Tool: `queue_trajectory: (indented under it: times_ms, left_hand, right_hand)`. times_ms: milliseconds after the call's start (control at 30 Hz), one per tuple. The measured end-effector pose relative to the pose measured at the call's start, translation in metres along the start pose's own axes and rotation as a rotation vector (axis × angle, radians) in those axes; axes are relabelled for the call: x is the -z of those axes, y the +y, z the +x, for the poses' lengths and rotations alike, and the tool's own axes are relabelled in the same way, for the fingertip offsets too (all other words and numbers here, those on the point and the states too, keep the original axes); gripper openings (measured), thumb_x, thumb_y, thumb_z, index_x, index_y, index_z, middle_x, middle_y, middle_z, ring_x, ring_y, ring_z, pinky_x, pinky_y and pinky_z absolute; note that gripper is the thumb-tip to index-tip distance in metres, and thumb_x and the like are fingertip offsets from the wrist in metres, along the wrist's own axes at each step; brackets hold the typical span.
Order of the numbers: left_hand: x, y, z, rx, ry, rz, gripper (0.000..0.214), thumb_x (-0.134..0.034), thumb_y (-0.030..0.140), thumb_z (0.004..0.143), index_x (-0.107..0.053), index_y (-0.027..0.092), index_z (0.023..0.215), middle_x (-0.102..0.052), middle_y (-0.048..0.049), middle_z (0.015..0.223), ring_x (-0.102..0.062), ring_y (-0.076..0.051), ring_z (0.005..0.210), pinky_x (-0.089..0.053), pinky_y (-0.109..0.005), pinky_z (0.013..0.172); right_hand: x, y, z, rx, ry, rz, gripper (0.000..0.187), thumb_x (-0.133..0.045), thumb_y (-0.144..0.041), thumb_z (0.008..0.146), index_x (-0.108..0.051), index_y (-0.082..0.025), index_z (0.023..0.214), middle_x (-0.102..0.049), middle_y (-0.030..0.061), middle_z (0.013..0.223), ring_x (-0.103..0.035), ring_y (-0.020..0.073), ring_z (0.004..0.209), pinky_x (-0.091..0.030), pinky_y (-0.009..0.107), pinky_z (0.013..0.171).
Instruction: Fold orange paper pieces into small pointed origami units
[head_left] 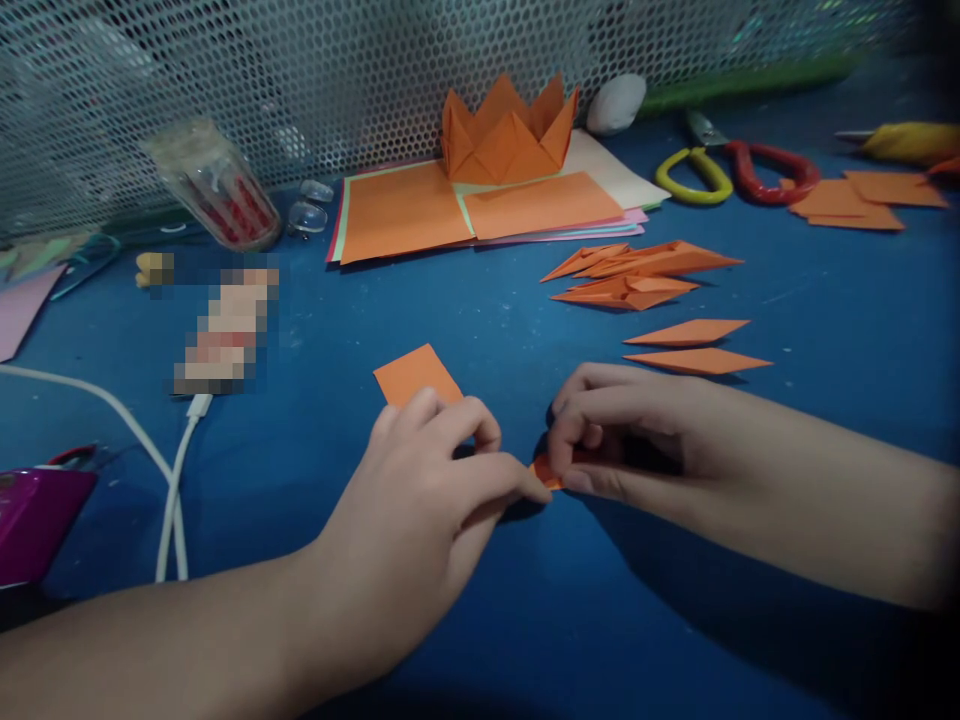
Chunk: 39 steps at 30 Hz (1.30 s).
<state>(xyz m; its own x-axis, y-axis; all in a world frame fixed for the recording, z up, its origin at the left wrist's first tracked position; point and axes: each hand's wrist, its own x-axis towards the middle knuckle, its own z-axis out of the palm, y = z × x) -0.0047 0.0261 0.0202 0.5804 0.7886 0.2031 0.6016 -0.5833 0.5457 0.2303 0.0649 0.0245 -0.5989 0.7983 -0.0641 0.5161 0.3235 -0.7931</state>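
My left hand (435, 480) and my right hand (622, 430) meet low on the blue table (465, 620), fingers curled. Both pinch a small folded orange paper piece (546, 474), of which only a tip shows between the fingertips. A flat orange paper rectangle (417, 376) lies just behind my left hand, partly under its fingers. Two folded orange diamond shapes (694, 345) lie just beyond my right hand. Farther back sits a pile of folded orange pieces (637, 275).
An orange paper crown (506, 130) stands on a stack of coloured sheets (420, 215) by the mesh wall. Scissors with yellow and red handles (739, 170) and orange scraps (862, 200) lie back right. A jar (217, 190), a white cable (172, 480) and a magenta object (34, 520) are at left.
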Motion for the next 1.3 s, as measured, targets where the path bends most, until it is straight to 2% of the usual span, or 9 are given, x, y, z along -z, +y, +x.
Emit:
queue_trajectory:
  times_ms: [100,200,433,633,700,833,1000,1133,1300]
  left_hand:
    - [0.006,-0.001,0.003,0.012,-0.05,-0.005,0.025,-0.068,0.009,0.101,-0.083,0.03,0.099,-0.068,0.0034,0.085,-0.057,-0.019,0.084,-0.035,-0.037,0.074]
    - [0.012,0.001,0.007,0.083,-0.112,-0.012,0.026,-0.074,0.008,0.097,-0.084,0.032,0.095,-0.069,0.0053,0.081,-0.06,-0.018,0.082,-0.036,-0.037,0.076]
    - [0.016,0.004,0.013,0.244,-0.177,-0.102,0.036,-0.067,0.004,0.092,-0.085,0.035,0.089,-0.072,0.0058,0.082,-0.064,-0.019,0.088,-0.04,-0.041,0.083]
    - [0.016,0.004,0.016,0.33,-0.159,-0.143,0.036,-0.061,0.006,0.084,-0.082,0.032,0.096,-0.073,0.0062,0.078,-0.066,-0.019,0.083,-0.043,-0.04,0.082]
    - [0.014,0.005,0.015,0.328,-0.128,-0.129,0.034,-0.06,0.008,0.082,-0.081,0.03,0.097,-0.074,0.0061,0.079,-0.066,-0.019,0.082,-0.042,-0.04,0.081]
    - [0.011,0.007,0.011,0.316,-0.084,-0.127,0.024,-0.061,0.016,0.091,-0.08,0.029,0.096,-0.078,0.0056,0.086,-0.068,-0.02,0.089,-0.039,-0.041,0.083]
    - [0.006,0.006,0.009,0.282,-0.079,-0.095,0.006,-0.074,0.023,0.095,-0.078,0.028,0.094,-0.078,0.0047,0.088,-0.067,-0.02,0.09,-0.036,-0.04,0.081]
    - [0.003,0.006,0.011,0.329,-0.059,-0.131,0.01,-0.075,0.019,0.092,-0.077,0.028,0.088,-0.075,0.0057,0.083,-0.066,-0.019,0.086,-0.035,-0.04,0.081]
    - [0.003,0.007,0.012,0.369,-0.024,-0.181,0.013,-0.074,0.016,0.085,-0.077,0.028,0.083,-0.073,0.0078,0.079,-0.065,-0.018,0.083,-0.033,-0.04,0.081]
  right_hand:
    - [0.0,0.001,0.0,-0.016,0.002,0.019,0.017,-0.062,-0.033,0.091,-0.075,-0.027,0.082,-0.074,0.0028,0.086,-0.07,0.014,0.07,-0.057,0.025,0.063]
    - [0.001,0.001,-0.001,-0.025,0.0,0.012,0.017,-0.062,-0.034,0.092,-0.076,-0.028,0.085,-0.074,0.0023,0.084,-0.07,0.014,0.068,-0.057,0.024,0.061]
    - [0.005,0.001,-0.003,-0.036,-0.015,-0.004,0.017,-0.062,-0.035,0.094,-0.077,-0.028,0.092,-0.076,0.0039,0.089,-0.072,0.0156,0.071,-0.059,0.026,0.062]
    - [0.003,0.003,-0.005,0.014,0.002,-0.028,0.018,-0.062,-0.03,0.094,-0.08,-0.028,0.097,-0.076,0.0047,0.092,-0.072,0.0158,0.072,-0.059,0.026,0.063]
    - [-0.002,0.002,-0.007,0.052,0.056,-0.038,0.02,-0.061,-0.031,0.095,-0.08,-0.028,0.096,-0.074,0.0042,0.091,-0.071,0.0147,0.071,-0.057,0.026,0.063]
    - [-0.01,0.001,-0.011,0.095,0.148,-0.04,0.022,-0.058,-0.029,0.095,-0.08,-0.027,0.091,-0.072,0.0038,0.086,-0.067,0.0139,0.067,-0.055,0.025,0.06]
    - [-0.011,-0.003,-0.01,0.061,0.169,-0.032,0.018,-0.06,-0.027,0.092,-0.076,-0.027,0.086,-0.071,0.0036,0.083,-0.064,0.0149,0.065,-0.053,0.026,0.057]
    - [-0.011,-0.009,-0.009,0.029,0.139,-0.052,0.01,-0.063,-0.025,0.084,-0.073,-0.026,0.082,-0.069,0.0011,0.075,-0.062,0.0137,0.059,-0.052,0.025,0.053]
    - [-0.011,-0.012,-0.009,0.012,0.122,-0.021,0.015,-0.064,-0.023,0.083,-0.077,-0.026,0.09,-0.068,-0.001,0.068,-0.06,0.0122,0.053,-0.049,0.023,0.049]
